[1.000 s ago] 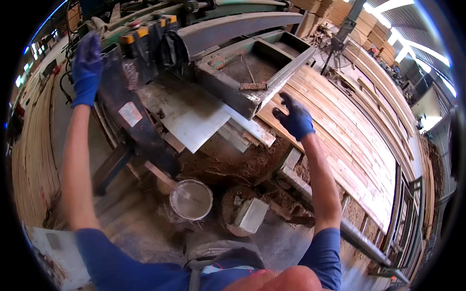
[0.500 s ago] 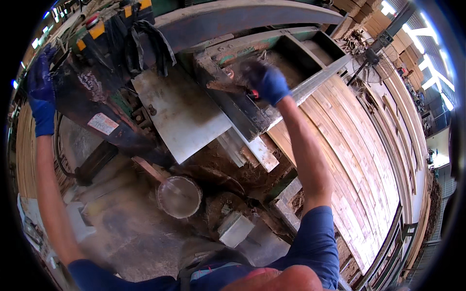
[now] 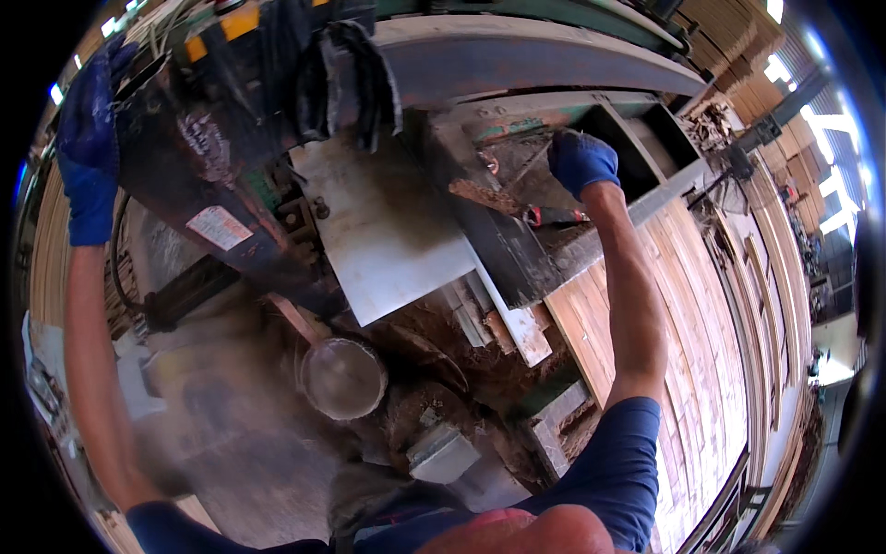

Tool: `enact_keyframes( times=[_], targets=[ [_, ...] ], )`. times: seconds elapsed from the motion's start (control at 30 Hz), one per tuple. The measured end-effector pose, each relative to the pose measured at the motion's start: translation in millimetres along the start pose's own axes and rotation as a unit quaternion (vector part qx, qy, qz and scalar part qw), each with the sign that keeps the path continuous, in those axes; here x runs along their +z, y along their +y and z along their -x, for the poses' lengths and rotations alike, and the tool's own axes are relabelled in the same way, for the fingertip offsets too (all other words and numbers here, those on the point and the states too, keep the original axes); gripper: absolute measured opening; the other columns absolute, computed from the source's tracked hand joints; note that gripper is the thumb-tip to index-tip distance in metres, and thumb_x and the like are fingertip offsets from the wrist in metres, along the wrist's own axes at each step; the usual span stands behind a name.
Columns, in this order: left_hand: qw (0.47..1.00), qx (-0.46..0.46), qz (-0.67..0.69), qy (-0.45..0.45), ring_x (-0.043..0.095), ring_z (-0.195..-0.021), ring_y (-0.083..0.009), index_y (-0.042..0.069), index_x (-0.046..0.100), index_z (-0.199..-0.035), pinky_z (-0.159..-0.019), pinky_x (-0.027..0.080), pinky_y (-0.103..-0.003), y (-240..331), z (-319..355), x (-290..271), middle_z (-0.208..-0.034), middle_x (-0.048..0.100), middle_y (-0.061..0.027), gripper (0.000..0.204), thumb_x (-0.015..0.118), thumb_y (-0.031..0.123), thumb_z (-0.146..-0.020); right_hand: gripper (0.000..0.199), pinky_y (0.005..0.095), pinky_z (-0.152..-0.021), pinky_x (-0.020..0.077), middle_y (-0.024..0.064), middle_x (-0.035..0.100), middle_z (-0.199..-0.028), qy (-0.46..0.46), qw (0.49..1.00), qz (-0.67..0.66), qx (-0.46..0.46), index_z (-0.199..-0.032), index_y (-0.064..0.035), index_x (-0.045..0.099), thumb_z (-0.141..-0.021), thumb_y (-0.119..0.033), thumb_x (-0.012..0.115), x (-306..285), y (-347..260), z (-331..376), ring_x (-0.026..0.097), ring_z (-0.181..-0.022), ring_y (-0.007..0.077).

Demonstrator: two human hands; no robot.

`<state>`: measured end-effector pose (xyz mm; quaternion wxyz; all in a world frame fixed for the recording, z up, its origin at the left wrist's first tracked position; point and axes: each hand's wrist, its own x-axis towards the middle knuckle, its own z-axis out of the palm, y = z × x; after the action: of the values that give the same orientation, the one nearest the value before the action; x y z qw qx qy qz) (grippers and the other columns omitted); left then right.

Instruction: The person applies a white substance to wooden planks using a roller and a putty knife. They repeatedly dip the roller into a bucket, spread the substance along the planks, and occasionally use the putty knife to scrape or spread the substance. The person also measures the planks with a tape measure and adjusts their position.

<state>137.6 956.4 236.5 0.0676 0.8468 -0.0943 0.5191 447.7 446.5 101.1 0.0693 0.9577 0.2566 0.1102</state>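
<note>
**Gloved hands at a dusty sawmill machine**

A pale rectangular label with a reddish band sat tilted on the dark, rusted side of the machine, near its left end. Yellow and black warning stripes marked the machine's top edge, and a dark cloth hung just beside them.

A bare grey metal plate formed the machine's flat bed, sloping toward the person. To its right stood an open metal trough with green-painted walls, holding wood scraps and sawdust. A reddish-handled tool lay on the trough's near edge. Long pale planks ran along the right side, stacked side by side. The floor below was thick with sawdust and scraps. A round metal pot with a wooden handle stood there, its contents too dusty to tell. The room was an open shed with bright daylight at the right rim.

The right hand, in a blue glove, reached into the trough with its fingers curled down; what it gripped, if anything, could not be told. The left hand, also blue-gloved, was raised at the machine's far left end, pressed against its dark edge, fingers seemingly wrapped around it.
</note>
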Motion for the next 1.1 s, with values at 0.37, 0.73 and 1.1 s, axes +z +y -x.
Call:
enact_keyframes(
  times=[0.37, 0.73, 1.1],
  targets=[
    [0.976, -0.028, 0.016, 0.216, 0.068, -0.084, -0.0280, 0.009, 0.064, -0.102, -0.074, 0.053, -0.036, 54, -24, 18, -0.093, 0.068, -0.0146, 0.015, 0.065, 0.018, -0.090, 0.040, 0.0455, -0.094, 0.0484, 0.0225, 0.057, -0.127, -0.105, 0.986, -0.032, -0.122, -0.124, -0.0068, 0.058, -0.089, -0.022, 0.050, 68, -51, -67, 0.057, -0.114, 0.0392],
    [0.979, -0.118, -0.022, 0.166, 0.066, -0.094, -0.0294, 0.004, 0.064, -0.108, -0.079, 0.052, -0.036, 69, -14, -3, -0.103, 0.067, -0.0155, 0.022, 0.058, 0.021, -0.095, 0.053, 0.0470, -0.088, 0.0497, 0.0246, 0.065, -0.108, -0.088, 0.994, -0.055, -0.022, -0.110, -0.0058, 0.061, -0.081, -0.050, 0.062, 12, -69, -38, 0.061, -0.103, 0.0414],
    [0.969, 0.081, -0.218, 0.083, 0.062, -0.106, -0.0234, 0.011, 0.062, -0.122, -0.098, 0.046, -0.033, -23, 8, 3, -0.118, 0.064, -0.0101, 0.027, 0.052, 0.021, -0.099, 0.078, 0.0358, -0.080, 0.0535, 0.0134, 0.065, -0.105, 0.157, 0.881, -0.445, -0.026, -0.141, -0.0077, 0.040, -0.074, -0.018, 0.078, -97, -74, 250, 0.066, -0.092, 0.0254]
  ],
)
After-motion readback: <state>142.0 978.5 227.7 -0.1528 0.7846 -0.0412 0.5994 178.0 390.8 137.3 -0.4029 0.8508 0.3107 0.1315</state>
